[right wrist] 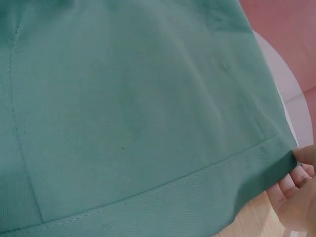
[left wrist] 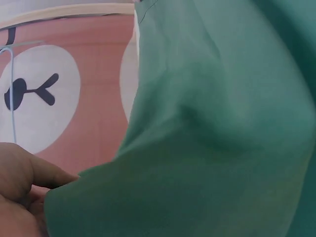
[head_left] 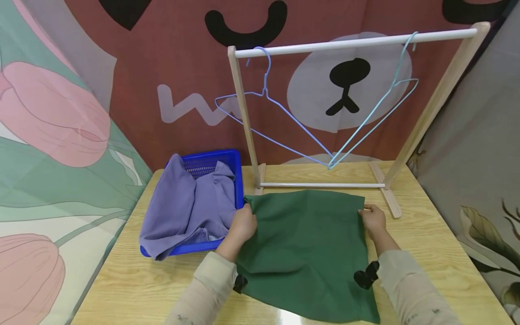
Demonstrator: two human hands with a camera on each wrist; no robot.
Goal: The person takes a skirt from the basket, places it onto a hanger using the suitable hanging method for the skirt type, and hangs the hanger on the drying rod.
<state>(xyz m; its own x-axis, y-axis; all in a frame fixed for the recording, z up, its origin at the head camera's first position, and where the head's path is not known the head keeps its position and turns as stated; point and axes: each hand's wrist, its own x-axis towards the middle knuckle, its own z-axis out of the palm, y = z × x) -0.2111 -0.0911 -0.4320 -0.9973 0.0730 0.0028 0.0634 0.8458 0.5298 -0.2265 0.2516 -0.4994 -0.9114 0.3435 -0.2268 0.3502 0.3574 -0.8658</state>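
Fingers (left wrist: 47, 172) of left hand (head_left: 243, 224) and right hand (head_left: 373, 220) pinch green cloth (head_left: 308, 239) near its far corners — forearms (head_left: 412, 280) extended forward.

Laundry corner: printed drapes (head_left: 183, 58), clothes rack (head_left: 325, 46), basket (head_left: 239, 180)

I see the plain green cloth (head_left: 304, 248) spread roughly square over the worktop (head_left: 122, 280), gently rippled, a stitched hem along one edge, fingers (right wrist: 277, 198) pinching it near both far corners.

Head pic bright, glare on table (head_left: 134, 280); wrist pics softer.
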